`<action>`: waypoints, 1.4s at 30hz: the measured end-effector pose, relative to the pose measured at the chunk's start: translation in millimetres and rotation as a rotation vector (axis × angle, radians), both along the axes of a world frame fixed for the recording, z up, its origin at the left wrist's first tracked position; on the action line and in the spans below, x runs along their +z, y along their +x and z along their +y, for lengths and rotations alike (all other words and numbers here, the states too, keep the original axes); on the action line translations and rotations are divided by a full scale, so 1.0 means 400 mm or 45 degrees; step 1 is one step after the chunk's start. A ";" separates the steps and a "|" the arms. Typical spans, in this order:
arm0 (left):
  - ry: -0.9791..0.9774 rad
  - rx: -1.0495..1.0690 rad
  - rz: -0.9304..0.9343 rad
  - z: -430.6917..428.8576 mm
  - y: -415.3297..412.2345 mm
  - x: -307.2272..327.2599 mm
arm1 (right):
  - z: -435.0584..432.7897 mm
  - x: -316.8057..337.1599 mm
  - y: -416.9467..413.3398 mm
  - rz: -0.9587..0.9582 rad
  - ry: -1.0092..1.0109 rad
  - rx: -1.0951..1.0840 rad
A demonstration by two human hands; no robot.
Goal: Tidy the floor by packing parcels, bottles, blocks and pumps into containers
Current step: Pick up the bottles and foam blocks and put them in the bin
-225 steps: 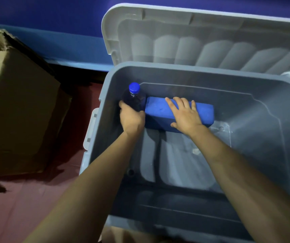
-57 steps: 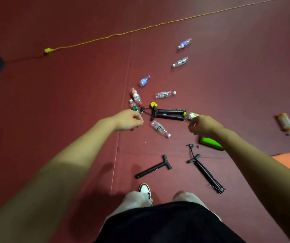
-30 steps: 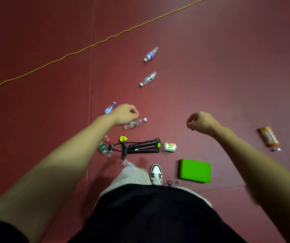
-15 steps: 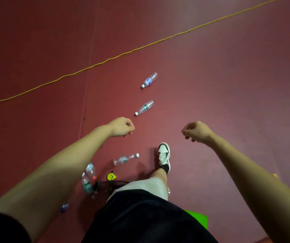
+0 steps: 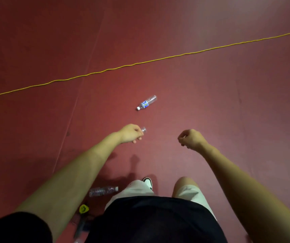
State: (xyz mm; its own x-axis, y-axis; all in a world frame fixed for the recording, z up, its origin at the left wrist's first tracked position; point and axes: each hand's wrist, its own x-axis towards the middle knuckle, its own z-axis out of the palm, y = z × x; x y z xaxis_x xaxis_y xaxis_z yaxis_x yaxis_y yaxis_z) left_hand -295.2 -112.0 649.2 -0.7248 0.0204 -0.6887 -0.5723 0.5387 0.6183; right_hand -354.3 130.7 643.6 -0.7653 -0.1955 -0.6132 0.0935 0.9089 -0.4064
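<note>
Most of the view is red floor [image 5: 35,50], crossed far off by a yellow cord [image 5: 140,63]. Both hands hang out in front above it and hold nothing: the left hand [image 5: 131,133] and the right hand [image 5: 191,138] each have the fingers loosely curled in, not spread. Three bottles lie on their sides. One clear bottle [image 5: 103,190] lies down by the feet, near a pump [image 5: 83,209] with a yellow part. A blue-labelled bottle [image 5: 146,103] lies ahead, beyond the left hand, its long axis slanting from the cap at near left to the base at far right. A third bottle [image 5: 143,129] shows only one end past the left knuckles. The hand hides the rest, apparently from above rather than by touching it. The left hand looks nearer to both forward bottles, so a reach down and forward with it, closing across the slant, seems the likely pick-up.
</note>
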 end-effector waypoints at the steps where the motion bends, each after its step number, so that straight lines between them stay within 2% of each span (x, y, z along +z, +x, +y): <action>1: -0.001 0.023 -0.006 -0.006 -0.027 -0.003 | -0.004 -0.004 -0.037 -0.019 0.010 0.027; 8: 0.011 0.393 -0.111 -0.048 -0.211 -0.106 | -0.054 -0.125 -0.351 -0.060 0.042 0.178; 13: 0.002 0.587 -0.255 -0.105 -0.288 -0.281 | -0.105 -0.294 -0.546 -0.075 -0.030 0.122; 17: -0.075 0.628 -0.293 -0.163 -0.350 -0.496 | -0.167 -0.510 -0.664 -0.089 -0.076 0.040; 22: -0.183 0.580 -0.152 -0.253 -0.432 -0.821 | -0.290 -0.880 -0.733 -0.152 -0.295 -0.333; 24: -0.218 0.559 -0.107 -0.281 -0.450 -0.958 | -0.339 -1.026 -0.751 -0.175 -0.334 -0.353; 26: -0.219 0.550 -0.074 -0.303 -0.456 -1.092 | -0.385 -1.151 -0.782 -0.181 -0.420 -0.361; 29: -0.172 0.516 -0.042 -0.319 -0.446 -1.290 | -0.440 -1.324 -0.833 -0.252 -0.573 -0.564; 31: -0.159 0.480 -0.052 -0.329 -0.440 -1.407 | -0.478 -1.434 -0.860 -0.166 -0.611 -0.607; 34: -0.103 0.457 -0.071 -0.326 -0.417 -1.545 | -0.519 -1.588 -0.879 0.034 -0.491 -0.434; 38: -0.040 0.428 -0.010 -0.281 -0.405 -1.679 | -0.553 -1.687 -0.928 0.359 -0.197 0.043; 40: -0.029 0.394 0.023 -0.260 -0.407 -1.725 | -0.574 -1.707 -0.952 0.430 -0.139 0.288; 42: -0.142 0.285 0.023 -0.247 -0.410 -1.744 | -0.600 -1.713 -0.967 0.440 -0.103 0.478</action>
